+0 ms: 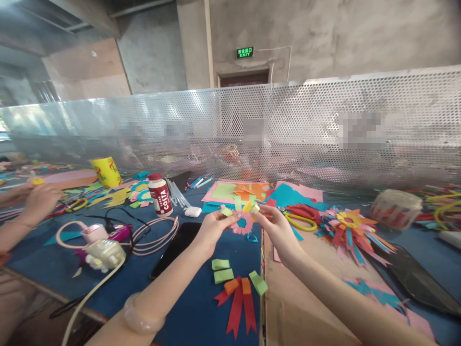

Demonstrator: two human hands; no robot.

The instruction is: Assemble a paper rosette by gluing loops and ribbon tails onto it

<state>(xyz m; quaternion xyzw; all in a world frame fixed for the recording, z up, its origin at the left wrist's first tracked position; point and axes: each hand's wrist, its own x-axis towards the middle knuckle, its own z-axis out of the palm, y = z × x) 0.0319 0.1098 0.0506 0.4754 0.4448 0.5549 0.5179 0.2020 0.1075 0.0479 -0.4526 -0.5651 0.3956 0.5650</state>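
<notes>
On my feed I count one pink paper flower (242, 230) in the middle and one multicoloured paper flower (346, 220) to the right. Near, I make it three green paper strips (224, 276), three red paper tails (235, 310) and two orange paper pieces (246, 286). I get two black phones (177, 246), one left, one right; one Costa bottle (160, 196), one earbud case (193, 211), one jar (396, 209) and, far, one exit sign (245, 52).
</notes>
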